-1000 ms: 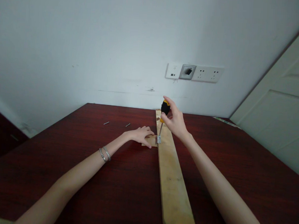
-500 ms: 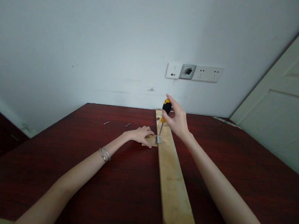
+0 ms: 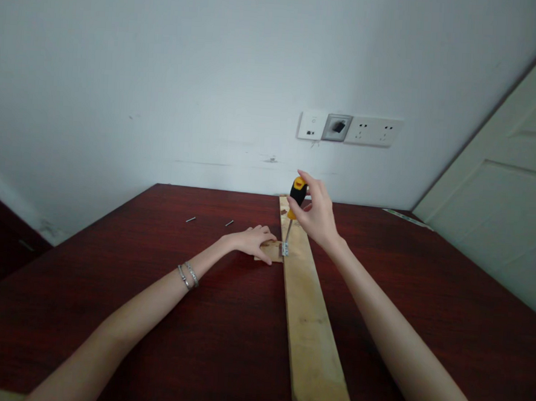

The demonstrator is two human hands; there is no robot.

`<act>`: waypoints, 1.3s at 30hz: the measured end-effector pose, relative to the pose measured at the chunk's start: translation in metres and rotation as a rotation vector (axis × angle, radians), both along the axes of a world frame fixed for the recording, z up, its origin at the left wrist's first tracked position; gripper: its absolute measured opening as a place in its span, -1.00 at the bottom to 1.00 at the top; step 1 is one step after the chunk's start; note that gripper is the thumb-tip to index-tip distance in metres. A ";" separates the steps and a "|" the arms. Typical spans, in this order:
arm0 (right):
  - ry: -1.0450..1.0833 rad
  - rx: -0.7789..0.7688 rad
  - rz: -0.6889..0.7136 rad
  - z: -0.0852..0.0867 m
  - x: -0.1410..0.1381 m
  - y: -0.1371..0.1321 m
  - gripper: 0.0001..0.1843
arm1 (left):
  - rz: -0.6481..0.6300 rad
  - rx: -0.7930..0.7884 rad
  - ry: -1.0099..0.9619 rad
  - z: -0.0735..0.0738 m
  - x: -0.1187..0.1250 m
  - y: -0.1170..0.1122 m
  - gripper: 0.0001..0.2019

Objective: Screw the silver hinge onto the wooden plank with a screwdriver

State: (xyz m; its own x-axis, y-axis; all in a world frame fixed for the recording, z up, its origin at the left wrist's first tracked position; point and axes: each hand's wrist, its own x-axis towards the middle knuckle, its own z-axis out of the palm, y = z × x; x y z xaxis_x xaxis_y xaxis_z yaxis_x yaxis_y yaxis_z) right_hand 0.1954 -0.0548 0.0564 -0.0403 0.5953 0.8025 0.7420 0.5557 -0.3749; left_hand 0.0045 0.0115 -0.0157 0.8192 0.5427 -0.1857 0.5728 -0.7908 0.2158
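Observation:
In my right hand [image 3: 316, 211] is a yellow-and-black screwdriver [image 3: 298, 191], its handle between thumb and fingers. The shaft points down, its tip at a small silver metal bracket [image 3: 285, 249]. That bracket lies where a long wooden board [image 3: 313, 318] meets a short wooden piece [image 3: 274, 251]. My left hand [image 3: 254, 242] rests over the short piece, thumb along its near edge and fingers towards the far edge, holding it against the long board. The hand hides the left part of the short piece.
Two screws [image 3: 191, 219] [image 3: 229, 223] lie on the dark red table [image 3: 205, 342], left of the boards. The wall behind carries sockets [image 3: 374, 132]. A thin pale strip [image 3: 407, 219] lies at the back right edge, near a white door [image 3: 515, 161].
My right fingers have shifted slightly round the screwdriver handle, which has turned a little. My left hand and the boards have stayed put.

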 end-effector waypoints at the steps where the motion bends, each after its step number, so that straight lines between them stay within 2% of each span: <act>1: 0.002 0.004 -0.006 0.000 0.000 -0.001 -0.36 | 0.000 -0.001 0.001 0.000 0.000 0.000 -0.25; 11: 0.032 0.004 -0.085 0.002 -0.001 -0.002 -0.46 | -0.005 0.007 -0.024 -0.001 -0.001 0.000 -0.25; 17: 0.047 0.001 -0.043 0.004 -0.003 -0.005 -0.38 | -0.013 0.001 -0.018 -0.002 -0.001 0.002 -0.23; 25: 0.036 -0.021 -0.050 0.002 0.000 0.000 -0.44 | -0.003 0.003 -0.010 0.000 0.000 0.000 -0.25; 30: 0.034 -0.032 -0.046 0.003 -0.002 -0.003 -0.33 | -0.014 0.005 -0.013 -0.001 0.000 0.001 -0.24; 39: 0.001 -0.004 -0.096 0.002 0.001 0.001 -0.42 | -0.010 0.004 -0.008 0.000 0.000 0.001 -0.24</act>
